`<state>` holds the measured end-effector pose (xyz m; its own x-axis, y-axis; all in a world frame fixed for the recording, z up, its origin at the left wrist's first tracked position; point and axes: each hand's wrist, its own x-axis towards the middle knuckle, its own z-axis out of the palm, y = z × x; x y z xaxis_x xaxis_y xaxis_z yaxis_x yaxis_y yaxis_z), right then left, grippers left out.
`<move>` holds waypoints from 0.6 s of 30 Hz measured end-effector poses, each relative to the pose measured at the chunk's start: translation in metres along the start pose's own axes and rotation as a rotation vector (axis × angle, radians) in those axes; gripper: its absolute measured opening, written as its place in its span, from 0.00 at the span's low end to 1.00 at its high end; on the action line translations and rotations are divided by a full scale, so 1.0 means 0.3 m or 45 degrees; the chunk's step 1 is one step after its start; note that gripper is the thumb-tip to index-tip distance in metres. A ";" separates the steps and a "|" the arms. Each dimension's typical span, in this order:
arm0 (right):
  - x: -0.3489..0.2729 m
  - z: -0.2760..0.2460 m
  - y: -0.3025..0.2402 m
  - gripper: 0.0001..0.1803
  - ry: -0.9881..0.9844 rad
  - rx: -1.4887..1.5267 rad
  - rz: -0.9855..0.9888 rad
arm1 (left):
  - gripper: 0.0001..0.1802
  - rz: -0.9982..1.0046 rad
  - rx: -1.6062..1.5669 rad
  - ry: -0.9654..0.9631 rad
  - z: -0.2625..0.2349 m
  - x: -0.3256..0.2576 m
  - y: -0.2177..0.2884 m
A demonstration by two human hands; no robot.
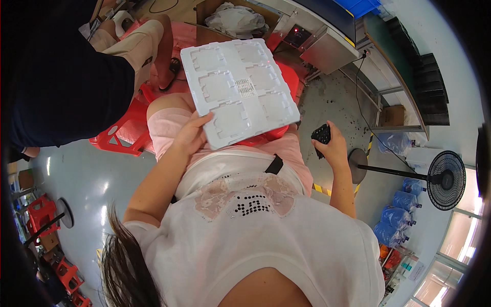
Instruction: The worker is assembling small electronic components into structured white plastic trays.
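Note:
Over my lap lies a white plastic blister tray point(232, 122) with several moulded recesses and a printed label point(245, 87) near its middle. My left hand point(191, 133) is closed on its near left edge, thumb on top. Off to the right of the tray, my right hand point(335, 147) grips a small black piece point(321, 137) with a dotted or ridged surface. Its exact kind I cannot make out. The tray and the black piece are apart. Under the tray, part of a red surface point(289, 82) shows.
A person in dark clothing point(66, 87) is close on my left, by a red plastic stool point(120, 128). Ahead stands a metal machine point(327, 48) and a box of clear plastic bags point(235, 20). A black pedestal fan point(446, 179) and blue water bottles point(394, 220) stand on the right.

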<state>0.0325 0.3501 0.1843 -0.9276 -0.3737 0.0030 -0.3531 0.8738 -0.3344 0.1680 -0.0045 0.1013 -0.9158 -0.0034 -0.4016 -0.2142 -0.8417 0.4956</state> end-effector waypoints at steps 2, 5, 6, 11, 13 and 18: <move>0.022 0.024 -0.007 0.40 0.030 -0.003 -0.087 | 0.26 0.045 -0.046 0.004 -0.013 0.075 -0.066; 0.081 0.045 -0.091 0.40 -0.004 0.030 -0.146 | 0.23 -0.035 -0.069 0.117 -0.046 0.174 -0.145; 0.100 0.052 -0.114 0.40 -0.009 0.030 -0.143 | 0.23 -0.039 -0.070 0.121 -0.044 0.189 -0.156; 0.162 0.122 -0.197 0.40 -0.111 0.112 -0.345 | 0.19 -0.441 0.242 0.254 -0.109 0.252 -0.201; 0.182 0.160 -0.247 0.40 -0.190 0.098 -0.384 | 0.18 -0.551 0.322 0.256 -0.132 0.270 -0.219; 0.242 0.318 -0.345 0.38 -0.277 0.145 -0.538 | 0.14 -0.613 0.578 0.198 -0.169 0.297 -0.240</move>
<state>0.0133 0.2030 0.1293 -0.6545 -0.7554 -0.0325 -0.6664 0.5966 -0.4473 0.1189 0.0283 -0.0093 -0.6305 0.2087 -0.7476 -0.7382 -0.4590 0.4944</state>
